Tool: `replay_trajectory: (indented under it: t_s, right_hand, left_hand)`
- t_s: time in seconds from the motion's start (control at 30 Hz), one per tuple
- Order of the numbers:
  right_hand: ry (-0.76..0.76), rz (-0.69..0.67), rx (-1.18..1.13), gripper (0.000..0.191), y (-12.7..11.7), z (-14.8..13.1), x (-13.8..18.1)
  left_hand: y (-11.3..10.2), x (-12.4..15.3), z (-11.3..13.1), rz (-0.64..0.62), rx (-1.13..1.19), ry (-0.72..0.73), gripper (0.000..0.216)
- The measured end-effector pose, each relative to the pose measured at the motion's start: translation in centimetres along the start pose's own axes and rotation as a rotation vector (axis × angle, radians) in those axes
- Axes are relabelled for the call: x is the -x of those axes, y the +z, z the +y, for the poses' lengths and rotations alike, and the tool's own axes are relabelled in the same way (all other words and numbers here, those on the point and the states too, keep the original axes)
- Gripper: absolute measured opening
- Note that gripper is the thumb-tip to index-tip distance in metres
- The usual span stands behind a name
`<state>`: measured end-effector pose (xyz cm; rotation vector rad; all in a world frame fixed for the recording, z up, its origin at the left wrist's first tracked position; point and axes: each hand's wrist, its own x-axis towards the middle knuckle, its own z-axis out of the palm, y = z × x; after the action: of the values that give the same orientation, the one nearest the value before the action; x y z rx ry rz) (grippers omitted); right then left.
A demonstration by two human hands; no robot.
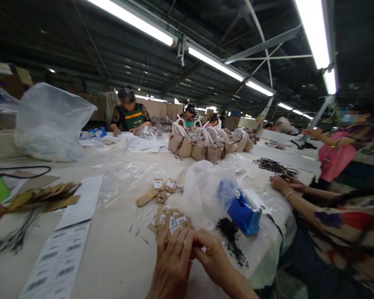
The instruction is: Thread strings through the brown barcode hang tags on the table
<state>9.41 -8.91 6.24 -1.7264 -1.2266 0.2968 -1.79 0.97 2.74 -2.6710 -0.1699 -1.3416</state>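
At the near edge of the long white table (118,257), my left hand (172,265) and my right hand (213,255) meet, fingers pressed together around a brown paper tag with a white sticker (177,229). Just beyond them lies a pile of the same brown tags (170,218). A few more tags (162,189) lie farther back. Right of my right hand is a heap of small black fasteners (232,241) and a blue plastic box (243,214).
A barcode sticker sheet (57,265) lies at the near left, a fan of brown cards (46,195) behind it. Clear plastic bags (205,189) and small handled bags (202,147) stand mid-table. A co-worker's hands (283,185) rest at the right; other people work farther back.
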Motion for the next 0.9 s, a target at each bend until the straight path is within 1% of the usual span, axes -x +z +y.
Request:
replay_trajectory:
  t_s: [0.03,0.1,0.13,0.17,0.2,0.27,0.33,0.4,0.43,0.53,0.6,0.73,0.8,0.9]
  right_hand:
    - [0.050,0.014,-0.103,0.012,0.3,-0.3,0.3]
    - [0.181,0.025,-0.349,0.002,0.7,-0.7,0.7]
    - [0.223,0.027,-0.436,0.005,0.7,-0.7,0.9]
    - [0.237,0.032,-0.468,0.009,0.6,-0.6,1.2]
    - [0.225,0.046,-0.434,0.011,0.3,-0.5,1.5]
    - [0.168,0.126,-0.218,0.014,-0.7,0.3,2.5]
    - [0.136,0.284,0.067,0.018,-2.1,1.9,4.0]
    - [0.149,0.485,0.331,0.016,-3.5,4.1,5.8]
    - [0.173,0.529,0.439,0.015,-4.1,5.3,6.7]
    - [0.278,0.469,0.628,0.019,-5.3,8.0,8.8]
    - [0.286,0.444,0.675,0.017,-5.4,8.8,9.5]
    - [0.232,0.451,0.728,0.029,-5.2,8.8,9.8]
    - [0.231,0.440,0.762,0.029,-5.1,8.8,9.9]
    - [0.275,0.431,0.776,0.028,-4.9,8.8,10.1]
  left_hand:
    - [0.2,0.1,0.2,-0.016,-0.009,0.016,0.037]
    - [0.5,0.3,0.4,-0.022,0.005,0.001,0.037]
    - [0.5,0.5,0.5,-0.018,0.029,-0.014,0.036]
    - [0.5,0.6,0.6,-0.017,0.062,-0.027,0.036]
    - [0.5,0.6,0.6,-0.025,0.095,-0.039,0.036]
    - [0.3,0.7,0.6,-0.053,0.153,-0.065,0.035]
    - [0.0,0.6,0.6,-0.072,0.188,-0.108,0.032]
    - [-0.1,0.5,0.5,-0.066,0.194,-0.174,0.030]
    - [-0.2,0.5,0.4,-0.062,0.190,-0.193,0.029]
    - [0.0,0.6,0.3,-0.070,0.161,-0.197,0.028]
    - [0.2,0.7,0.2,-0.074,0.142,-0.167,0.030]
    - [0.3,0.9,-0.1,-0.049,0.113,-0.113,0.030]
    - [0.3,0.9,-0.1,-0.041,0.117,-0.107,0.028]
    - [0.2,0.8,0.0,-0.039,0.152,-0.130,0.027]
